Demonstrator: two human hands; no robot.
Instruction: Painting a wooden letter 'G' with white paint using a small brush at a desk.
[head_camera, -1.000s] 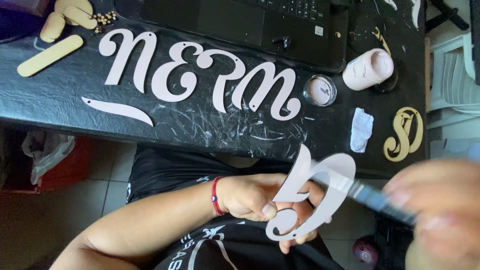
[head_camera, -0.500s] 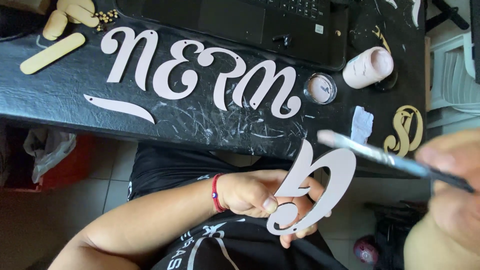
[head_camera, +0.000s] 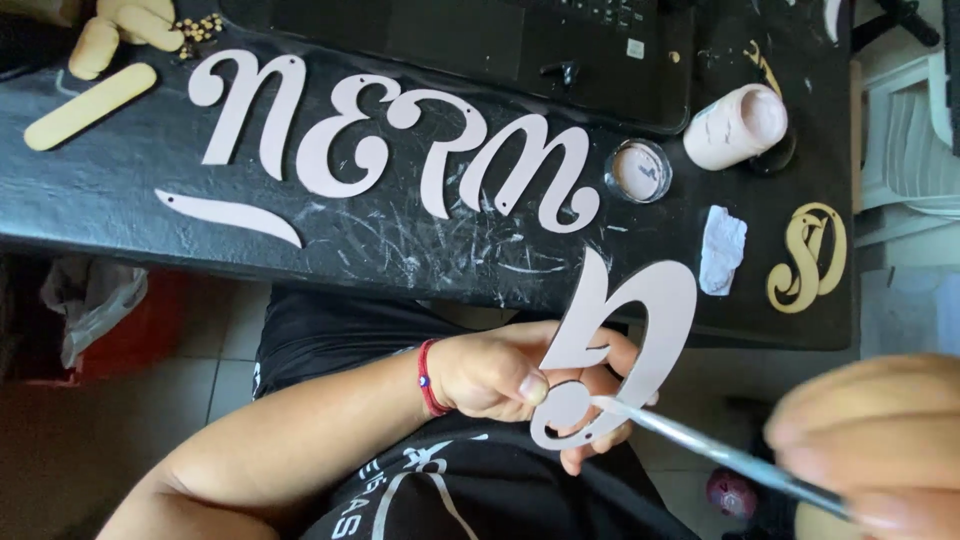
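Right hand (head_camera: 870, 450), blurred and nearest, was closed on a thin brush (head_camera: 720, 452), tip touching the pale cutout letter (head_camera: 640, 340). Left hand (head_camera: 500, 372) was clamped on that letter, below the surface's near edge. Beyond, pale letters (head_camera: 400, 140) lay in a row on the black surface (head_camera: 100, 200), an open paint jar (head_camera: 638, 170) just right of them.

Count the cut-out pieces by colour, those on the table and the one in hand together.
Pink letters on the table: 4
Pink curved strip: 1
Pink held letter, gripped by the left hand under the brush in the right hand: 1
Tan letter: 1
Total: 7
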